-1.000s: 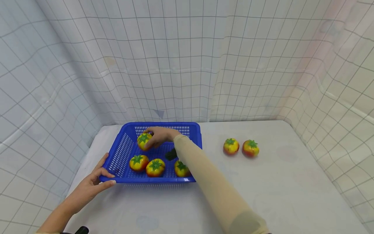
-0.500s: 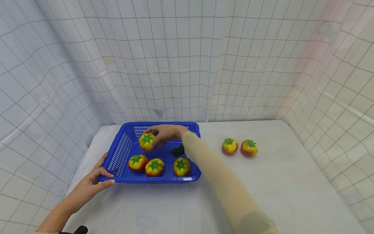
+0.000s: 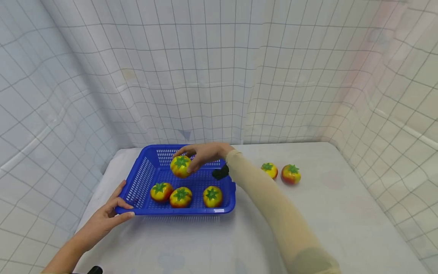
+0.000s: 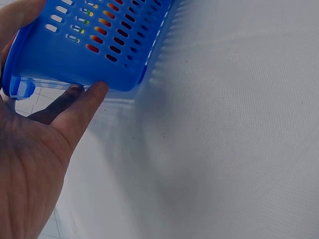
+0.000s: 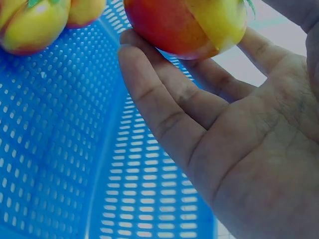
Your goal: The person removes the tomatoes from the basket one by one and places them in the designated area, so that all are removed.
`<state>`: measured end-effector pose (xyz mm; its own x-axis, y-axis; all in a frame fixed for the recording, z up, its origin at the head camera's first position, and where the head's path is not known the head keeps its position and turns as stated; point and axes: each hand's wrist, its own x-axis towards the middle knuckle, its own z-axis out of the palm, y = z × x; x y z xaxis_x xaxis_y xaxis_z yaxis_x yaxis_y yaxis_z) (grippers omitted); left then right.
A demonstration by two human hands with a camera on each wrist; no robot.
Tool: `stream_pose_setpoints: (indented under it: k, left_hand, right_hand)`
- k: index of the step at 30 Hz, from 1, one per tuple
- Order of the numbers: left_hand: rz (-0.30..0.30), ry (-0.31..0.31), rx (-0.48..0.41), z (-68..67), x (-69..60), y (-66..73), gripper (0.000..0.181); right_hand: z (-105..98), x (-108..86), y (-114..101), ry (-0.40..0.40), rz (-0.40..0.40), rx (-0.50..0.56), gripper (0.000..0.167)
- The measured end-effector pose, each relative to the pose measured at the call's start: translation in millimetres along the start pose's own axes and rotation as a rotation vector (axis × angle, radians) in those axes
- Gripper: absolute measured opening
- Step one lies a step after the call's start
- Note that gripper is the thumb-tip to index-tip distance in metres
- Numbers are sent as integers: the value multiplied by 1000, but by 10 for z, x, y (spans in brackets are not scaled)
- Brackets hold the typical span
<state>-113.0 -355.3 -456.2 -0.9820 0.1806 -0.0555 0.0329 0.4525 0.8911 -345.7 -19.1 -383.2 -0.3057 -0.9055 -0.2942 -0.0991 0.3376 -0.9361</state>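
My right hand (image 3: 204,153) grips a yellow-red fruit with a green leafy top (image 3: 180,166) above the back part of the blue basket (image 3: 178,211). In the right wrist view, the fingers of my right hand (image 5: 219,109) curl under the held fruit (image 5: 187,25). My left hand (image 3: 102,219) pinches the basket's front left corner; the left wrist view shows my left hand (image 4: 40,144) with fingers and thumb around that blue corner (image 4: 75,55). Three similar fruits lie along the basket's front: one at left (image 3: 161,192), one beside it (image 3: 181,197) and one at right (image 3: 212,196).
On the white table (image 3: 325,220), right of the basket, lie two more fruits, one (image 3: 269,170) partly behind my right sleeve (image 3: 273,205) and the other (image 3: 291,174) next to it. White grid-patterned curtains (image 3: 212,76) enclose the back and sides.
My right hand has moved right with the fruit, which was nearer the basket's back left. The front right fruit, partly covered by my sleeve before, now shows fully. My left hand stays on the corner.
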Motion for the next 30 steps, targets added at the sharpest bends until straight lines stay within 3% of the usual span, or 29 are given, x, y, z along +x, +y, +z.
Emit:
stream_pose_setpoints:
  k: [16,30]
  left_hand:
    - [-6,-8,5,-4,39,-4,21]
    - [-24,-13,9,-23,31,-16,24]
  right_hand:
    - [-188,-602,56,21,-50,-133,72]
    - [-316,-1044,133,39,-73,-146,72]
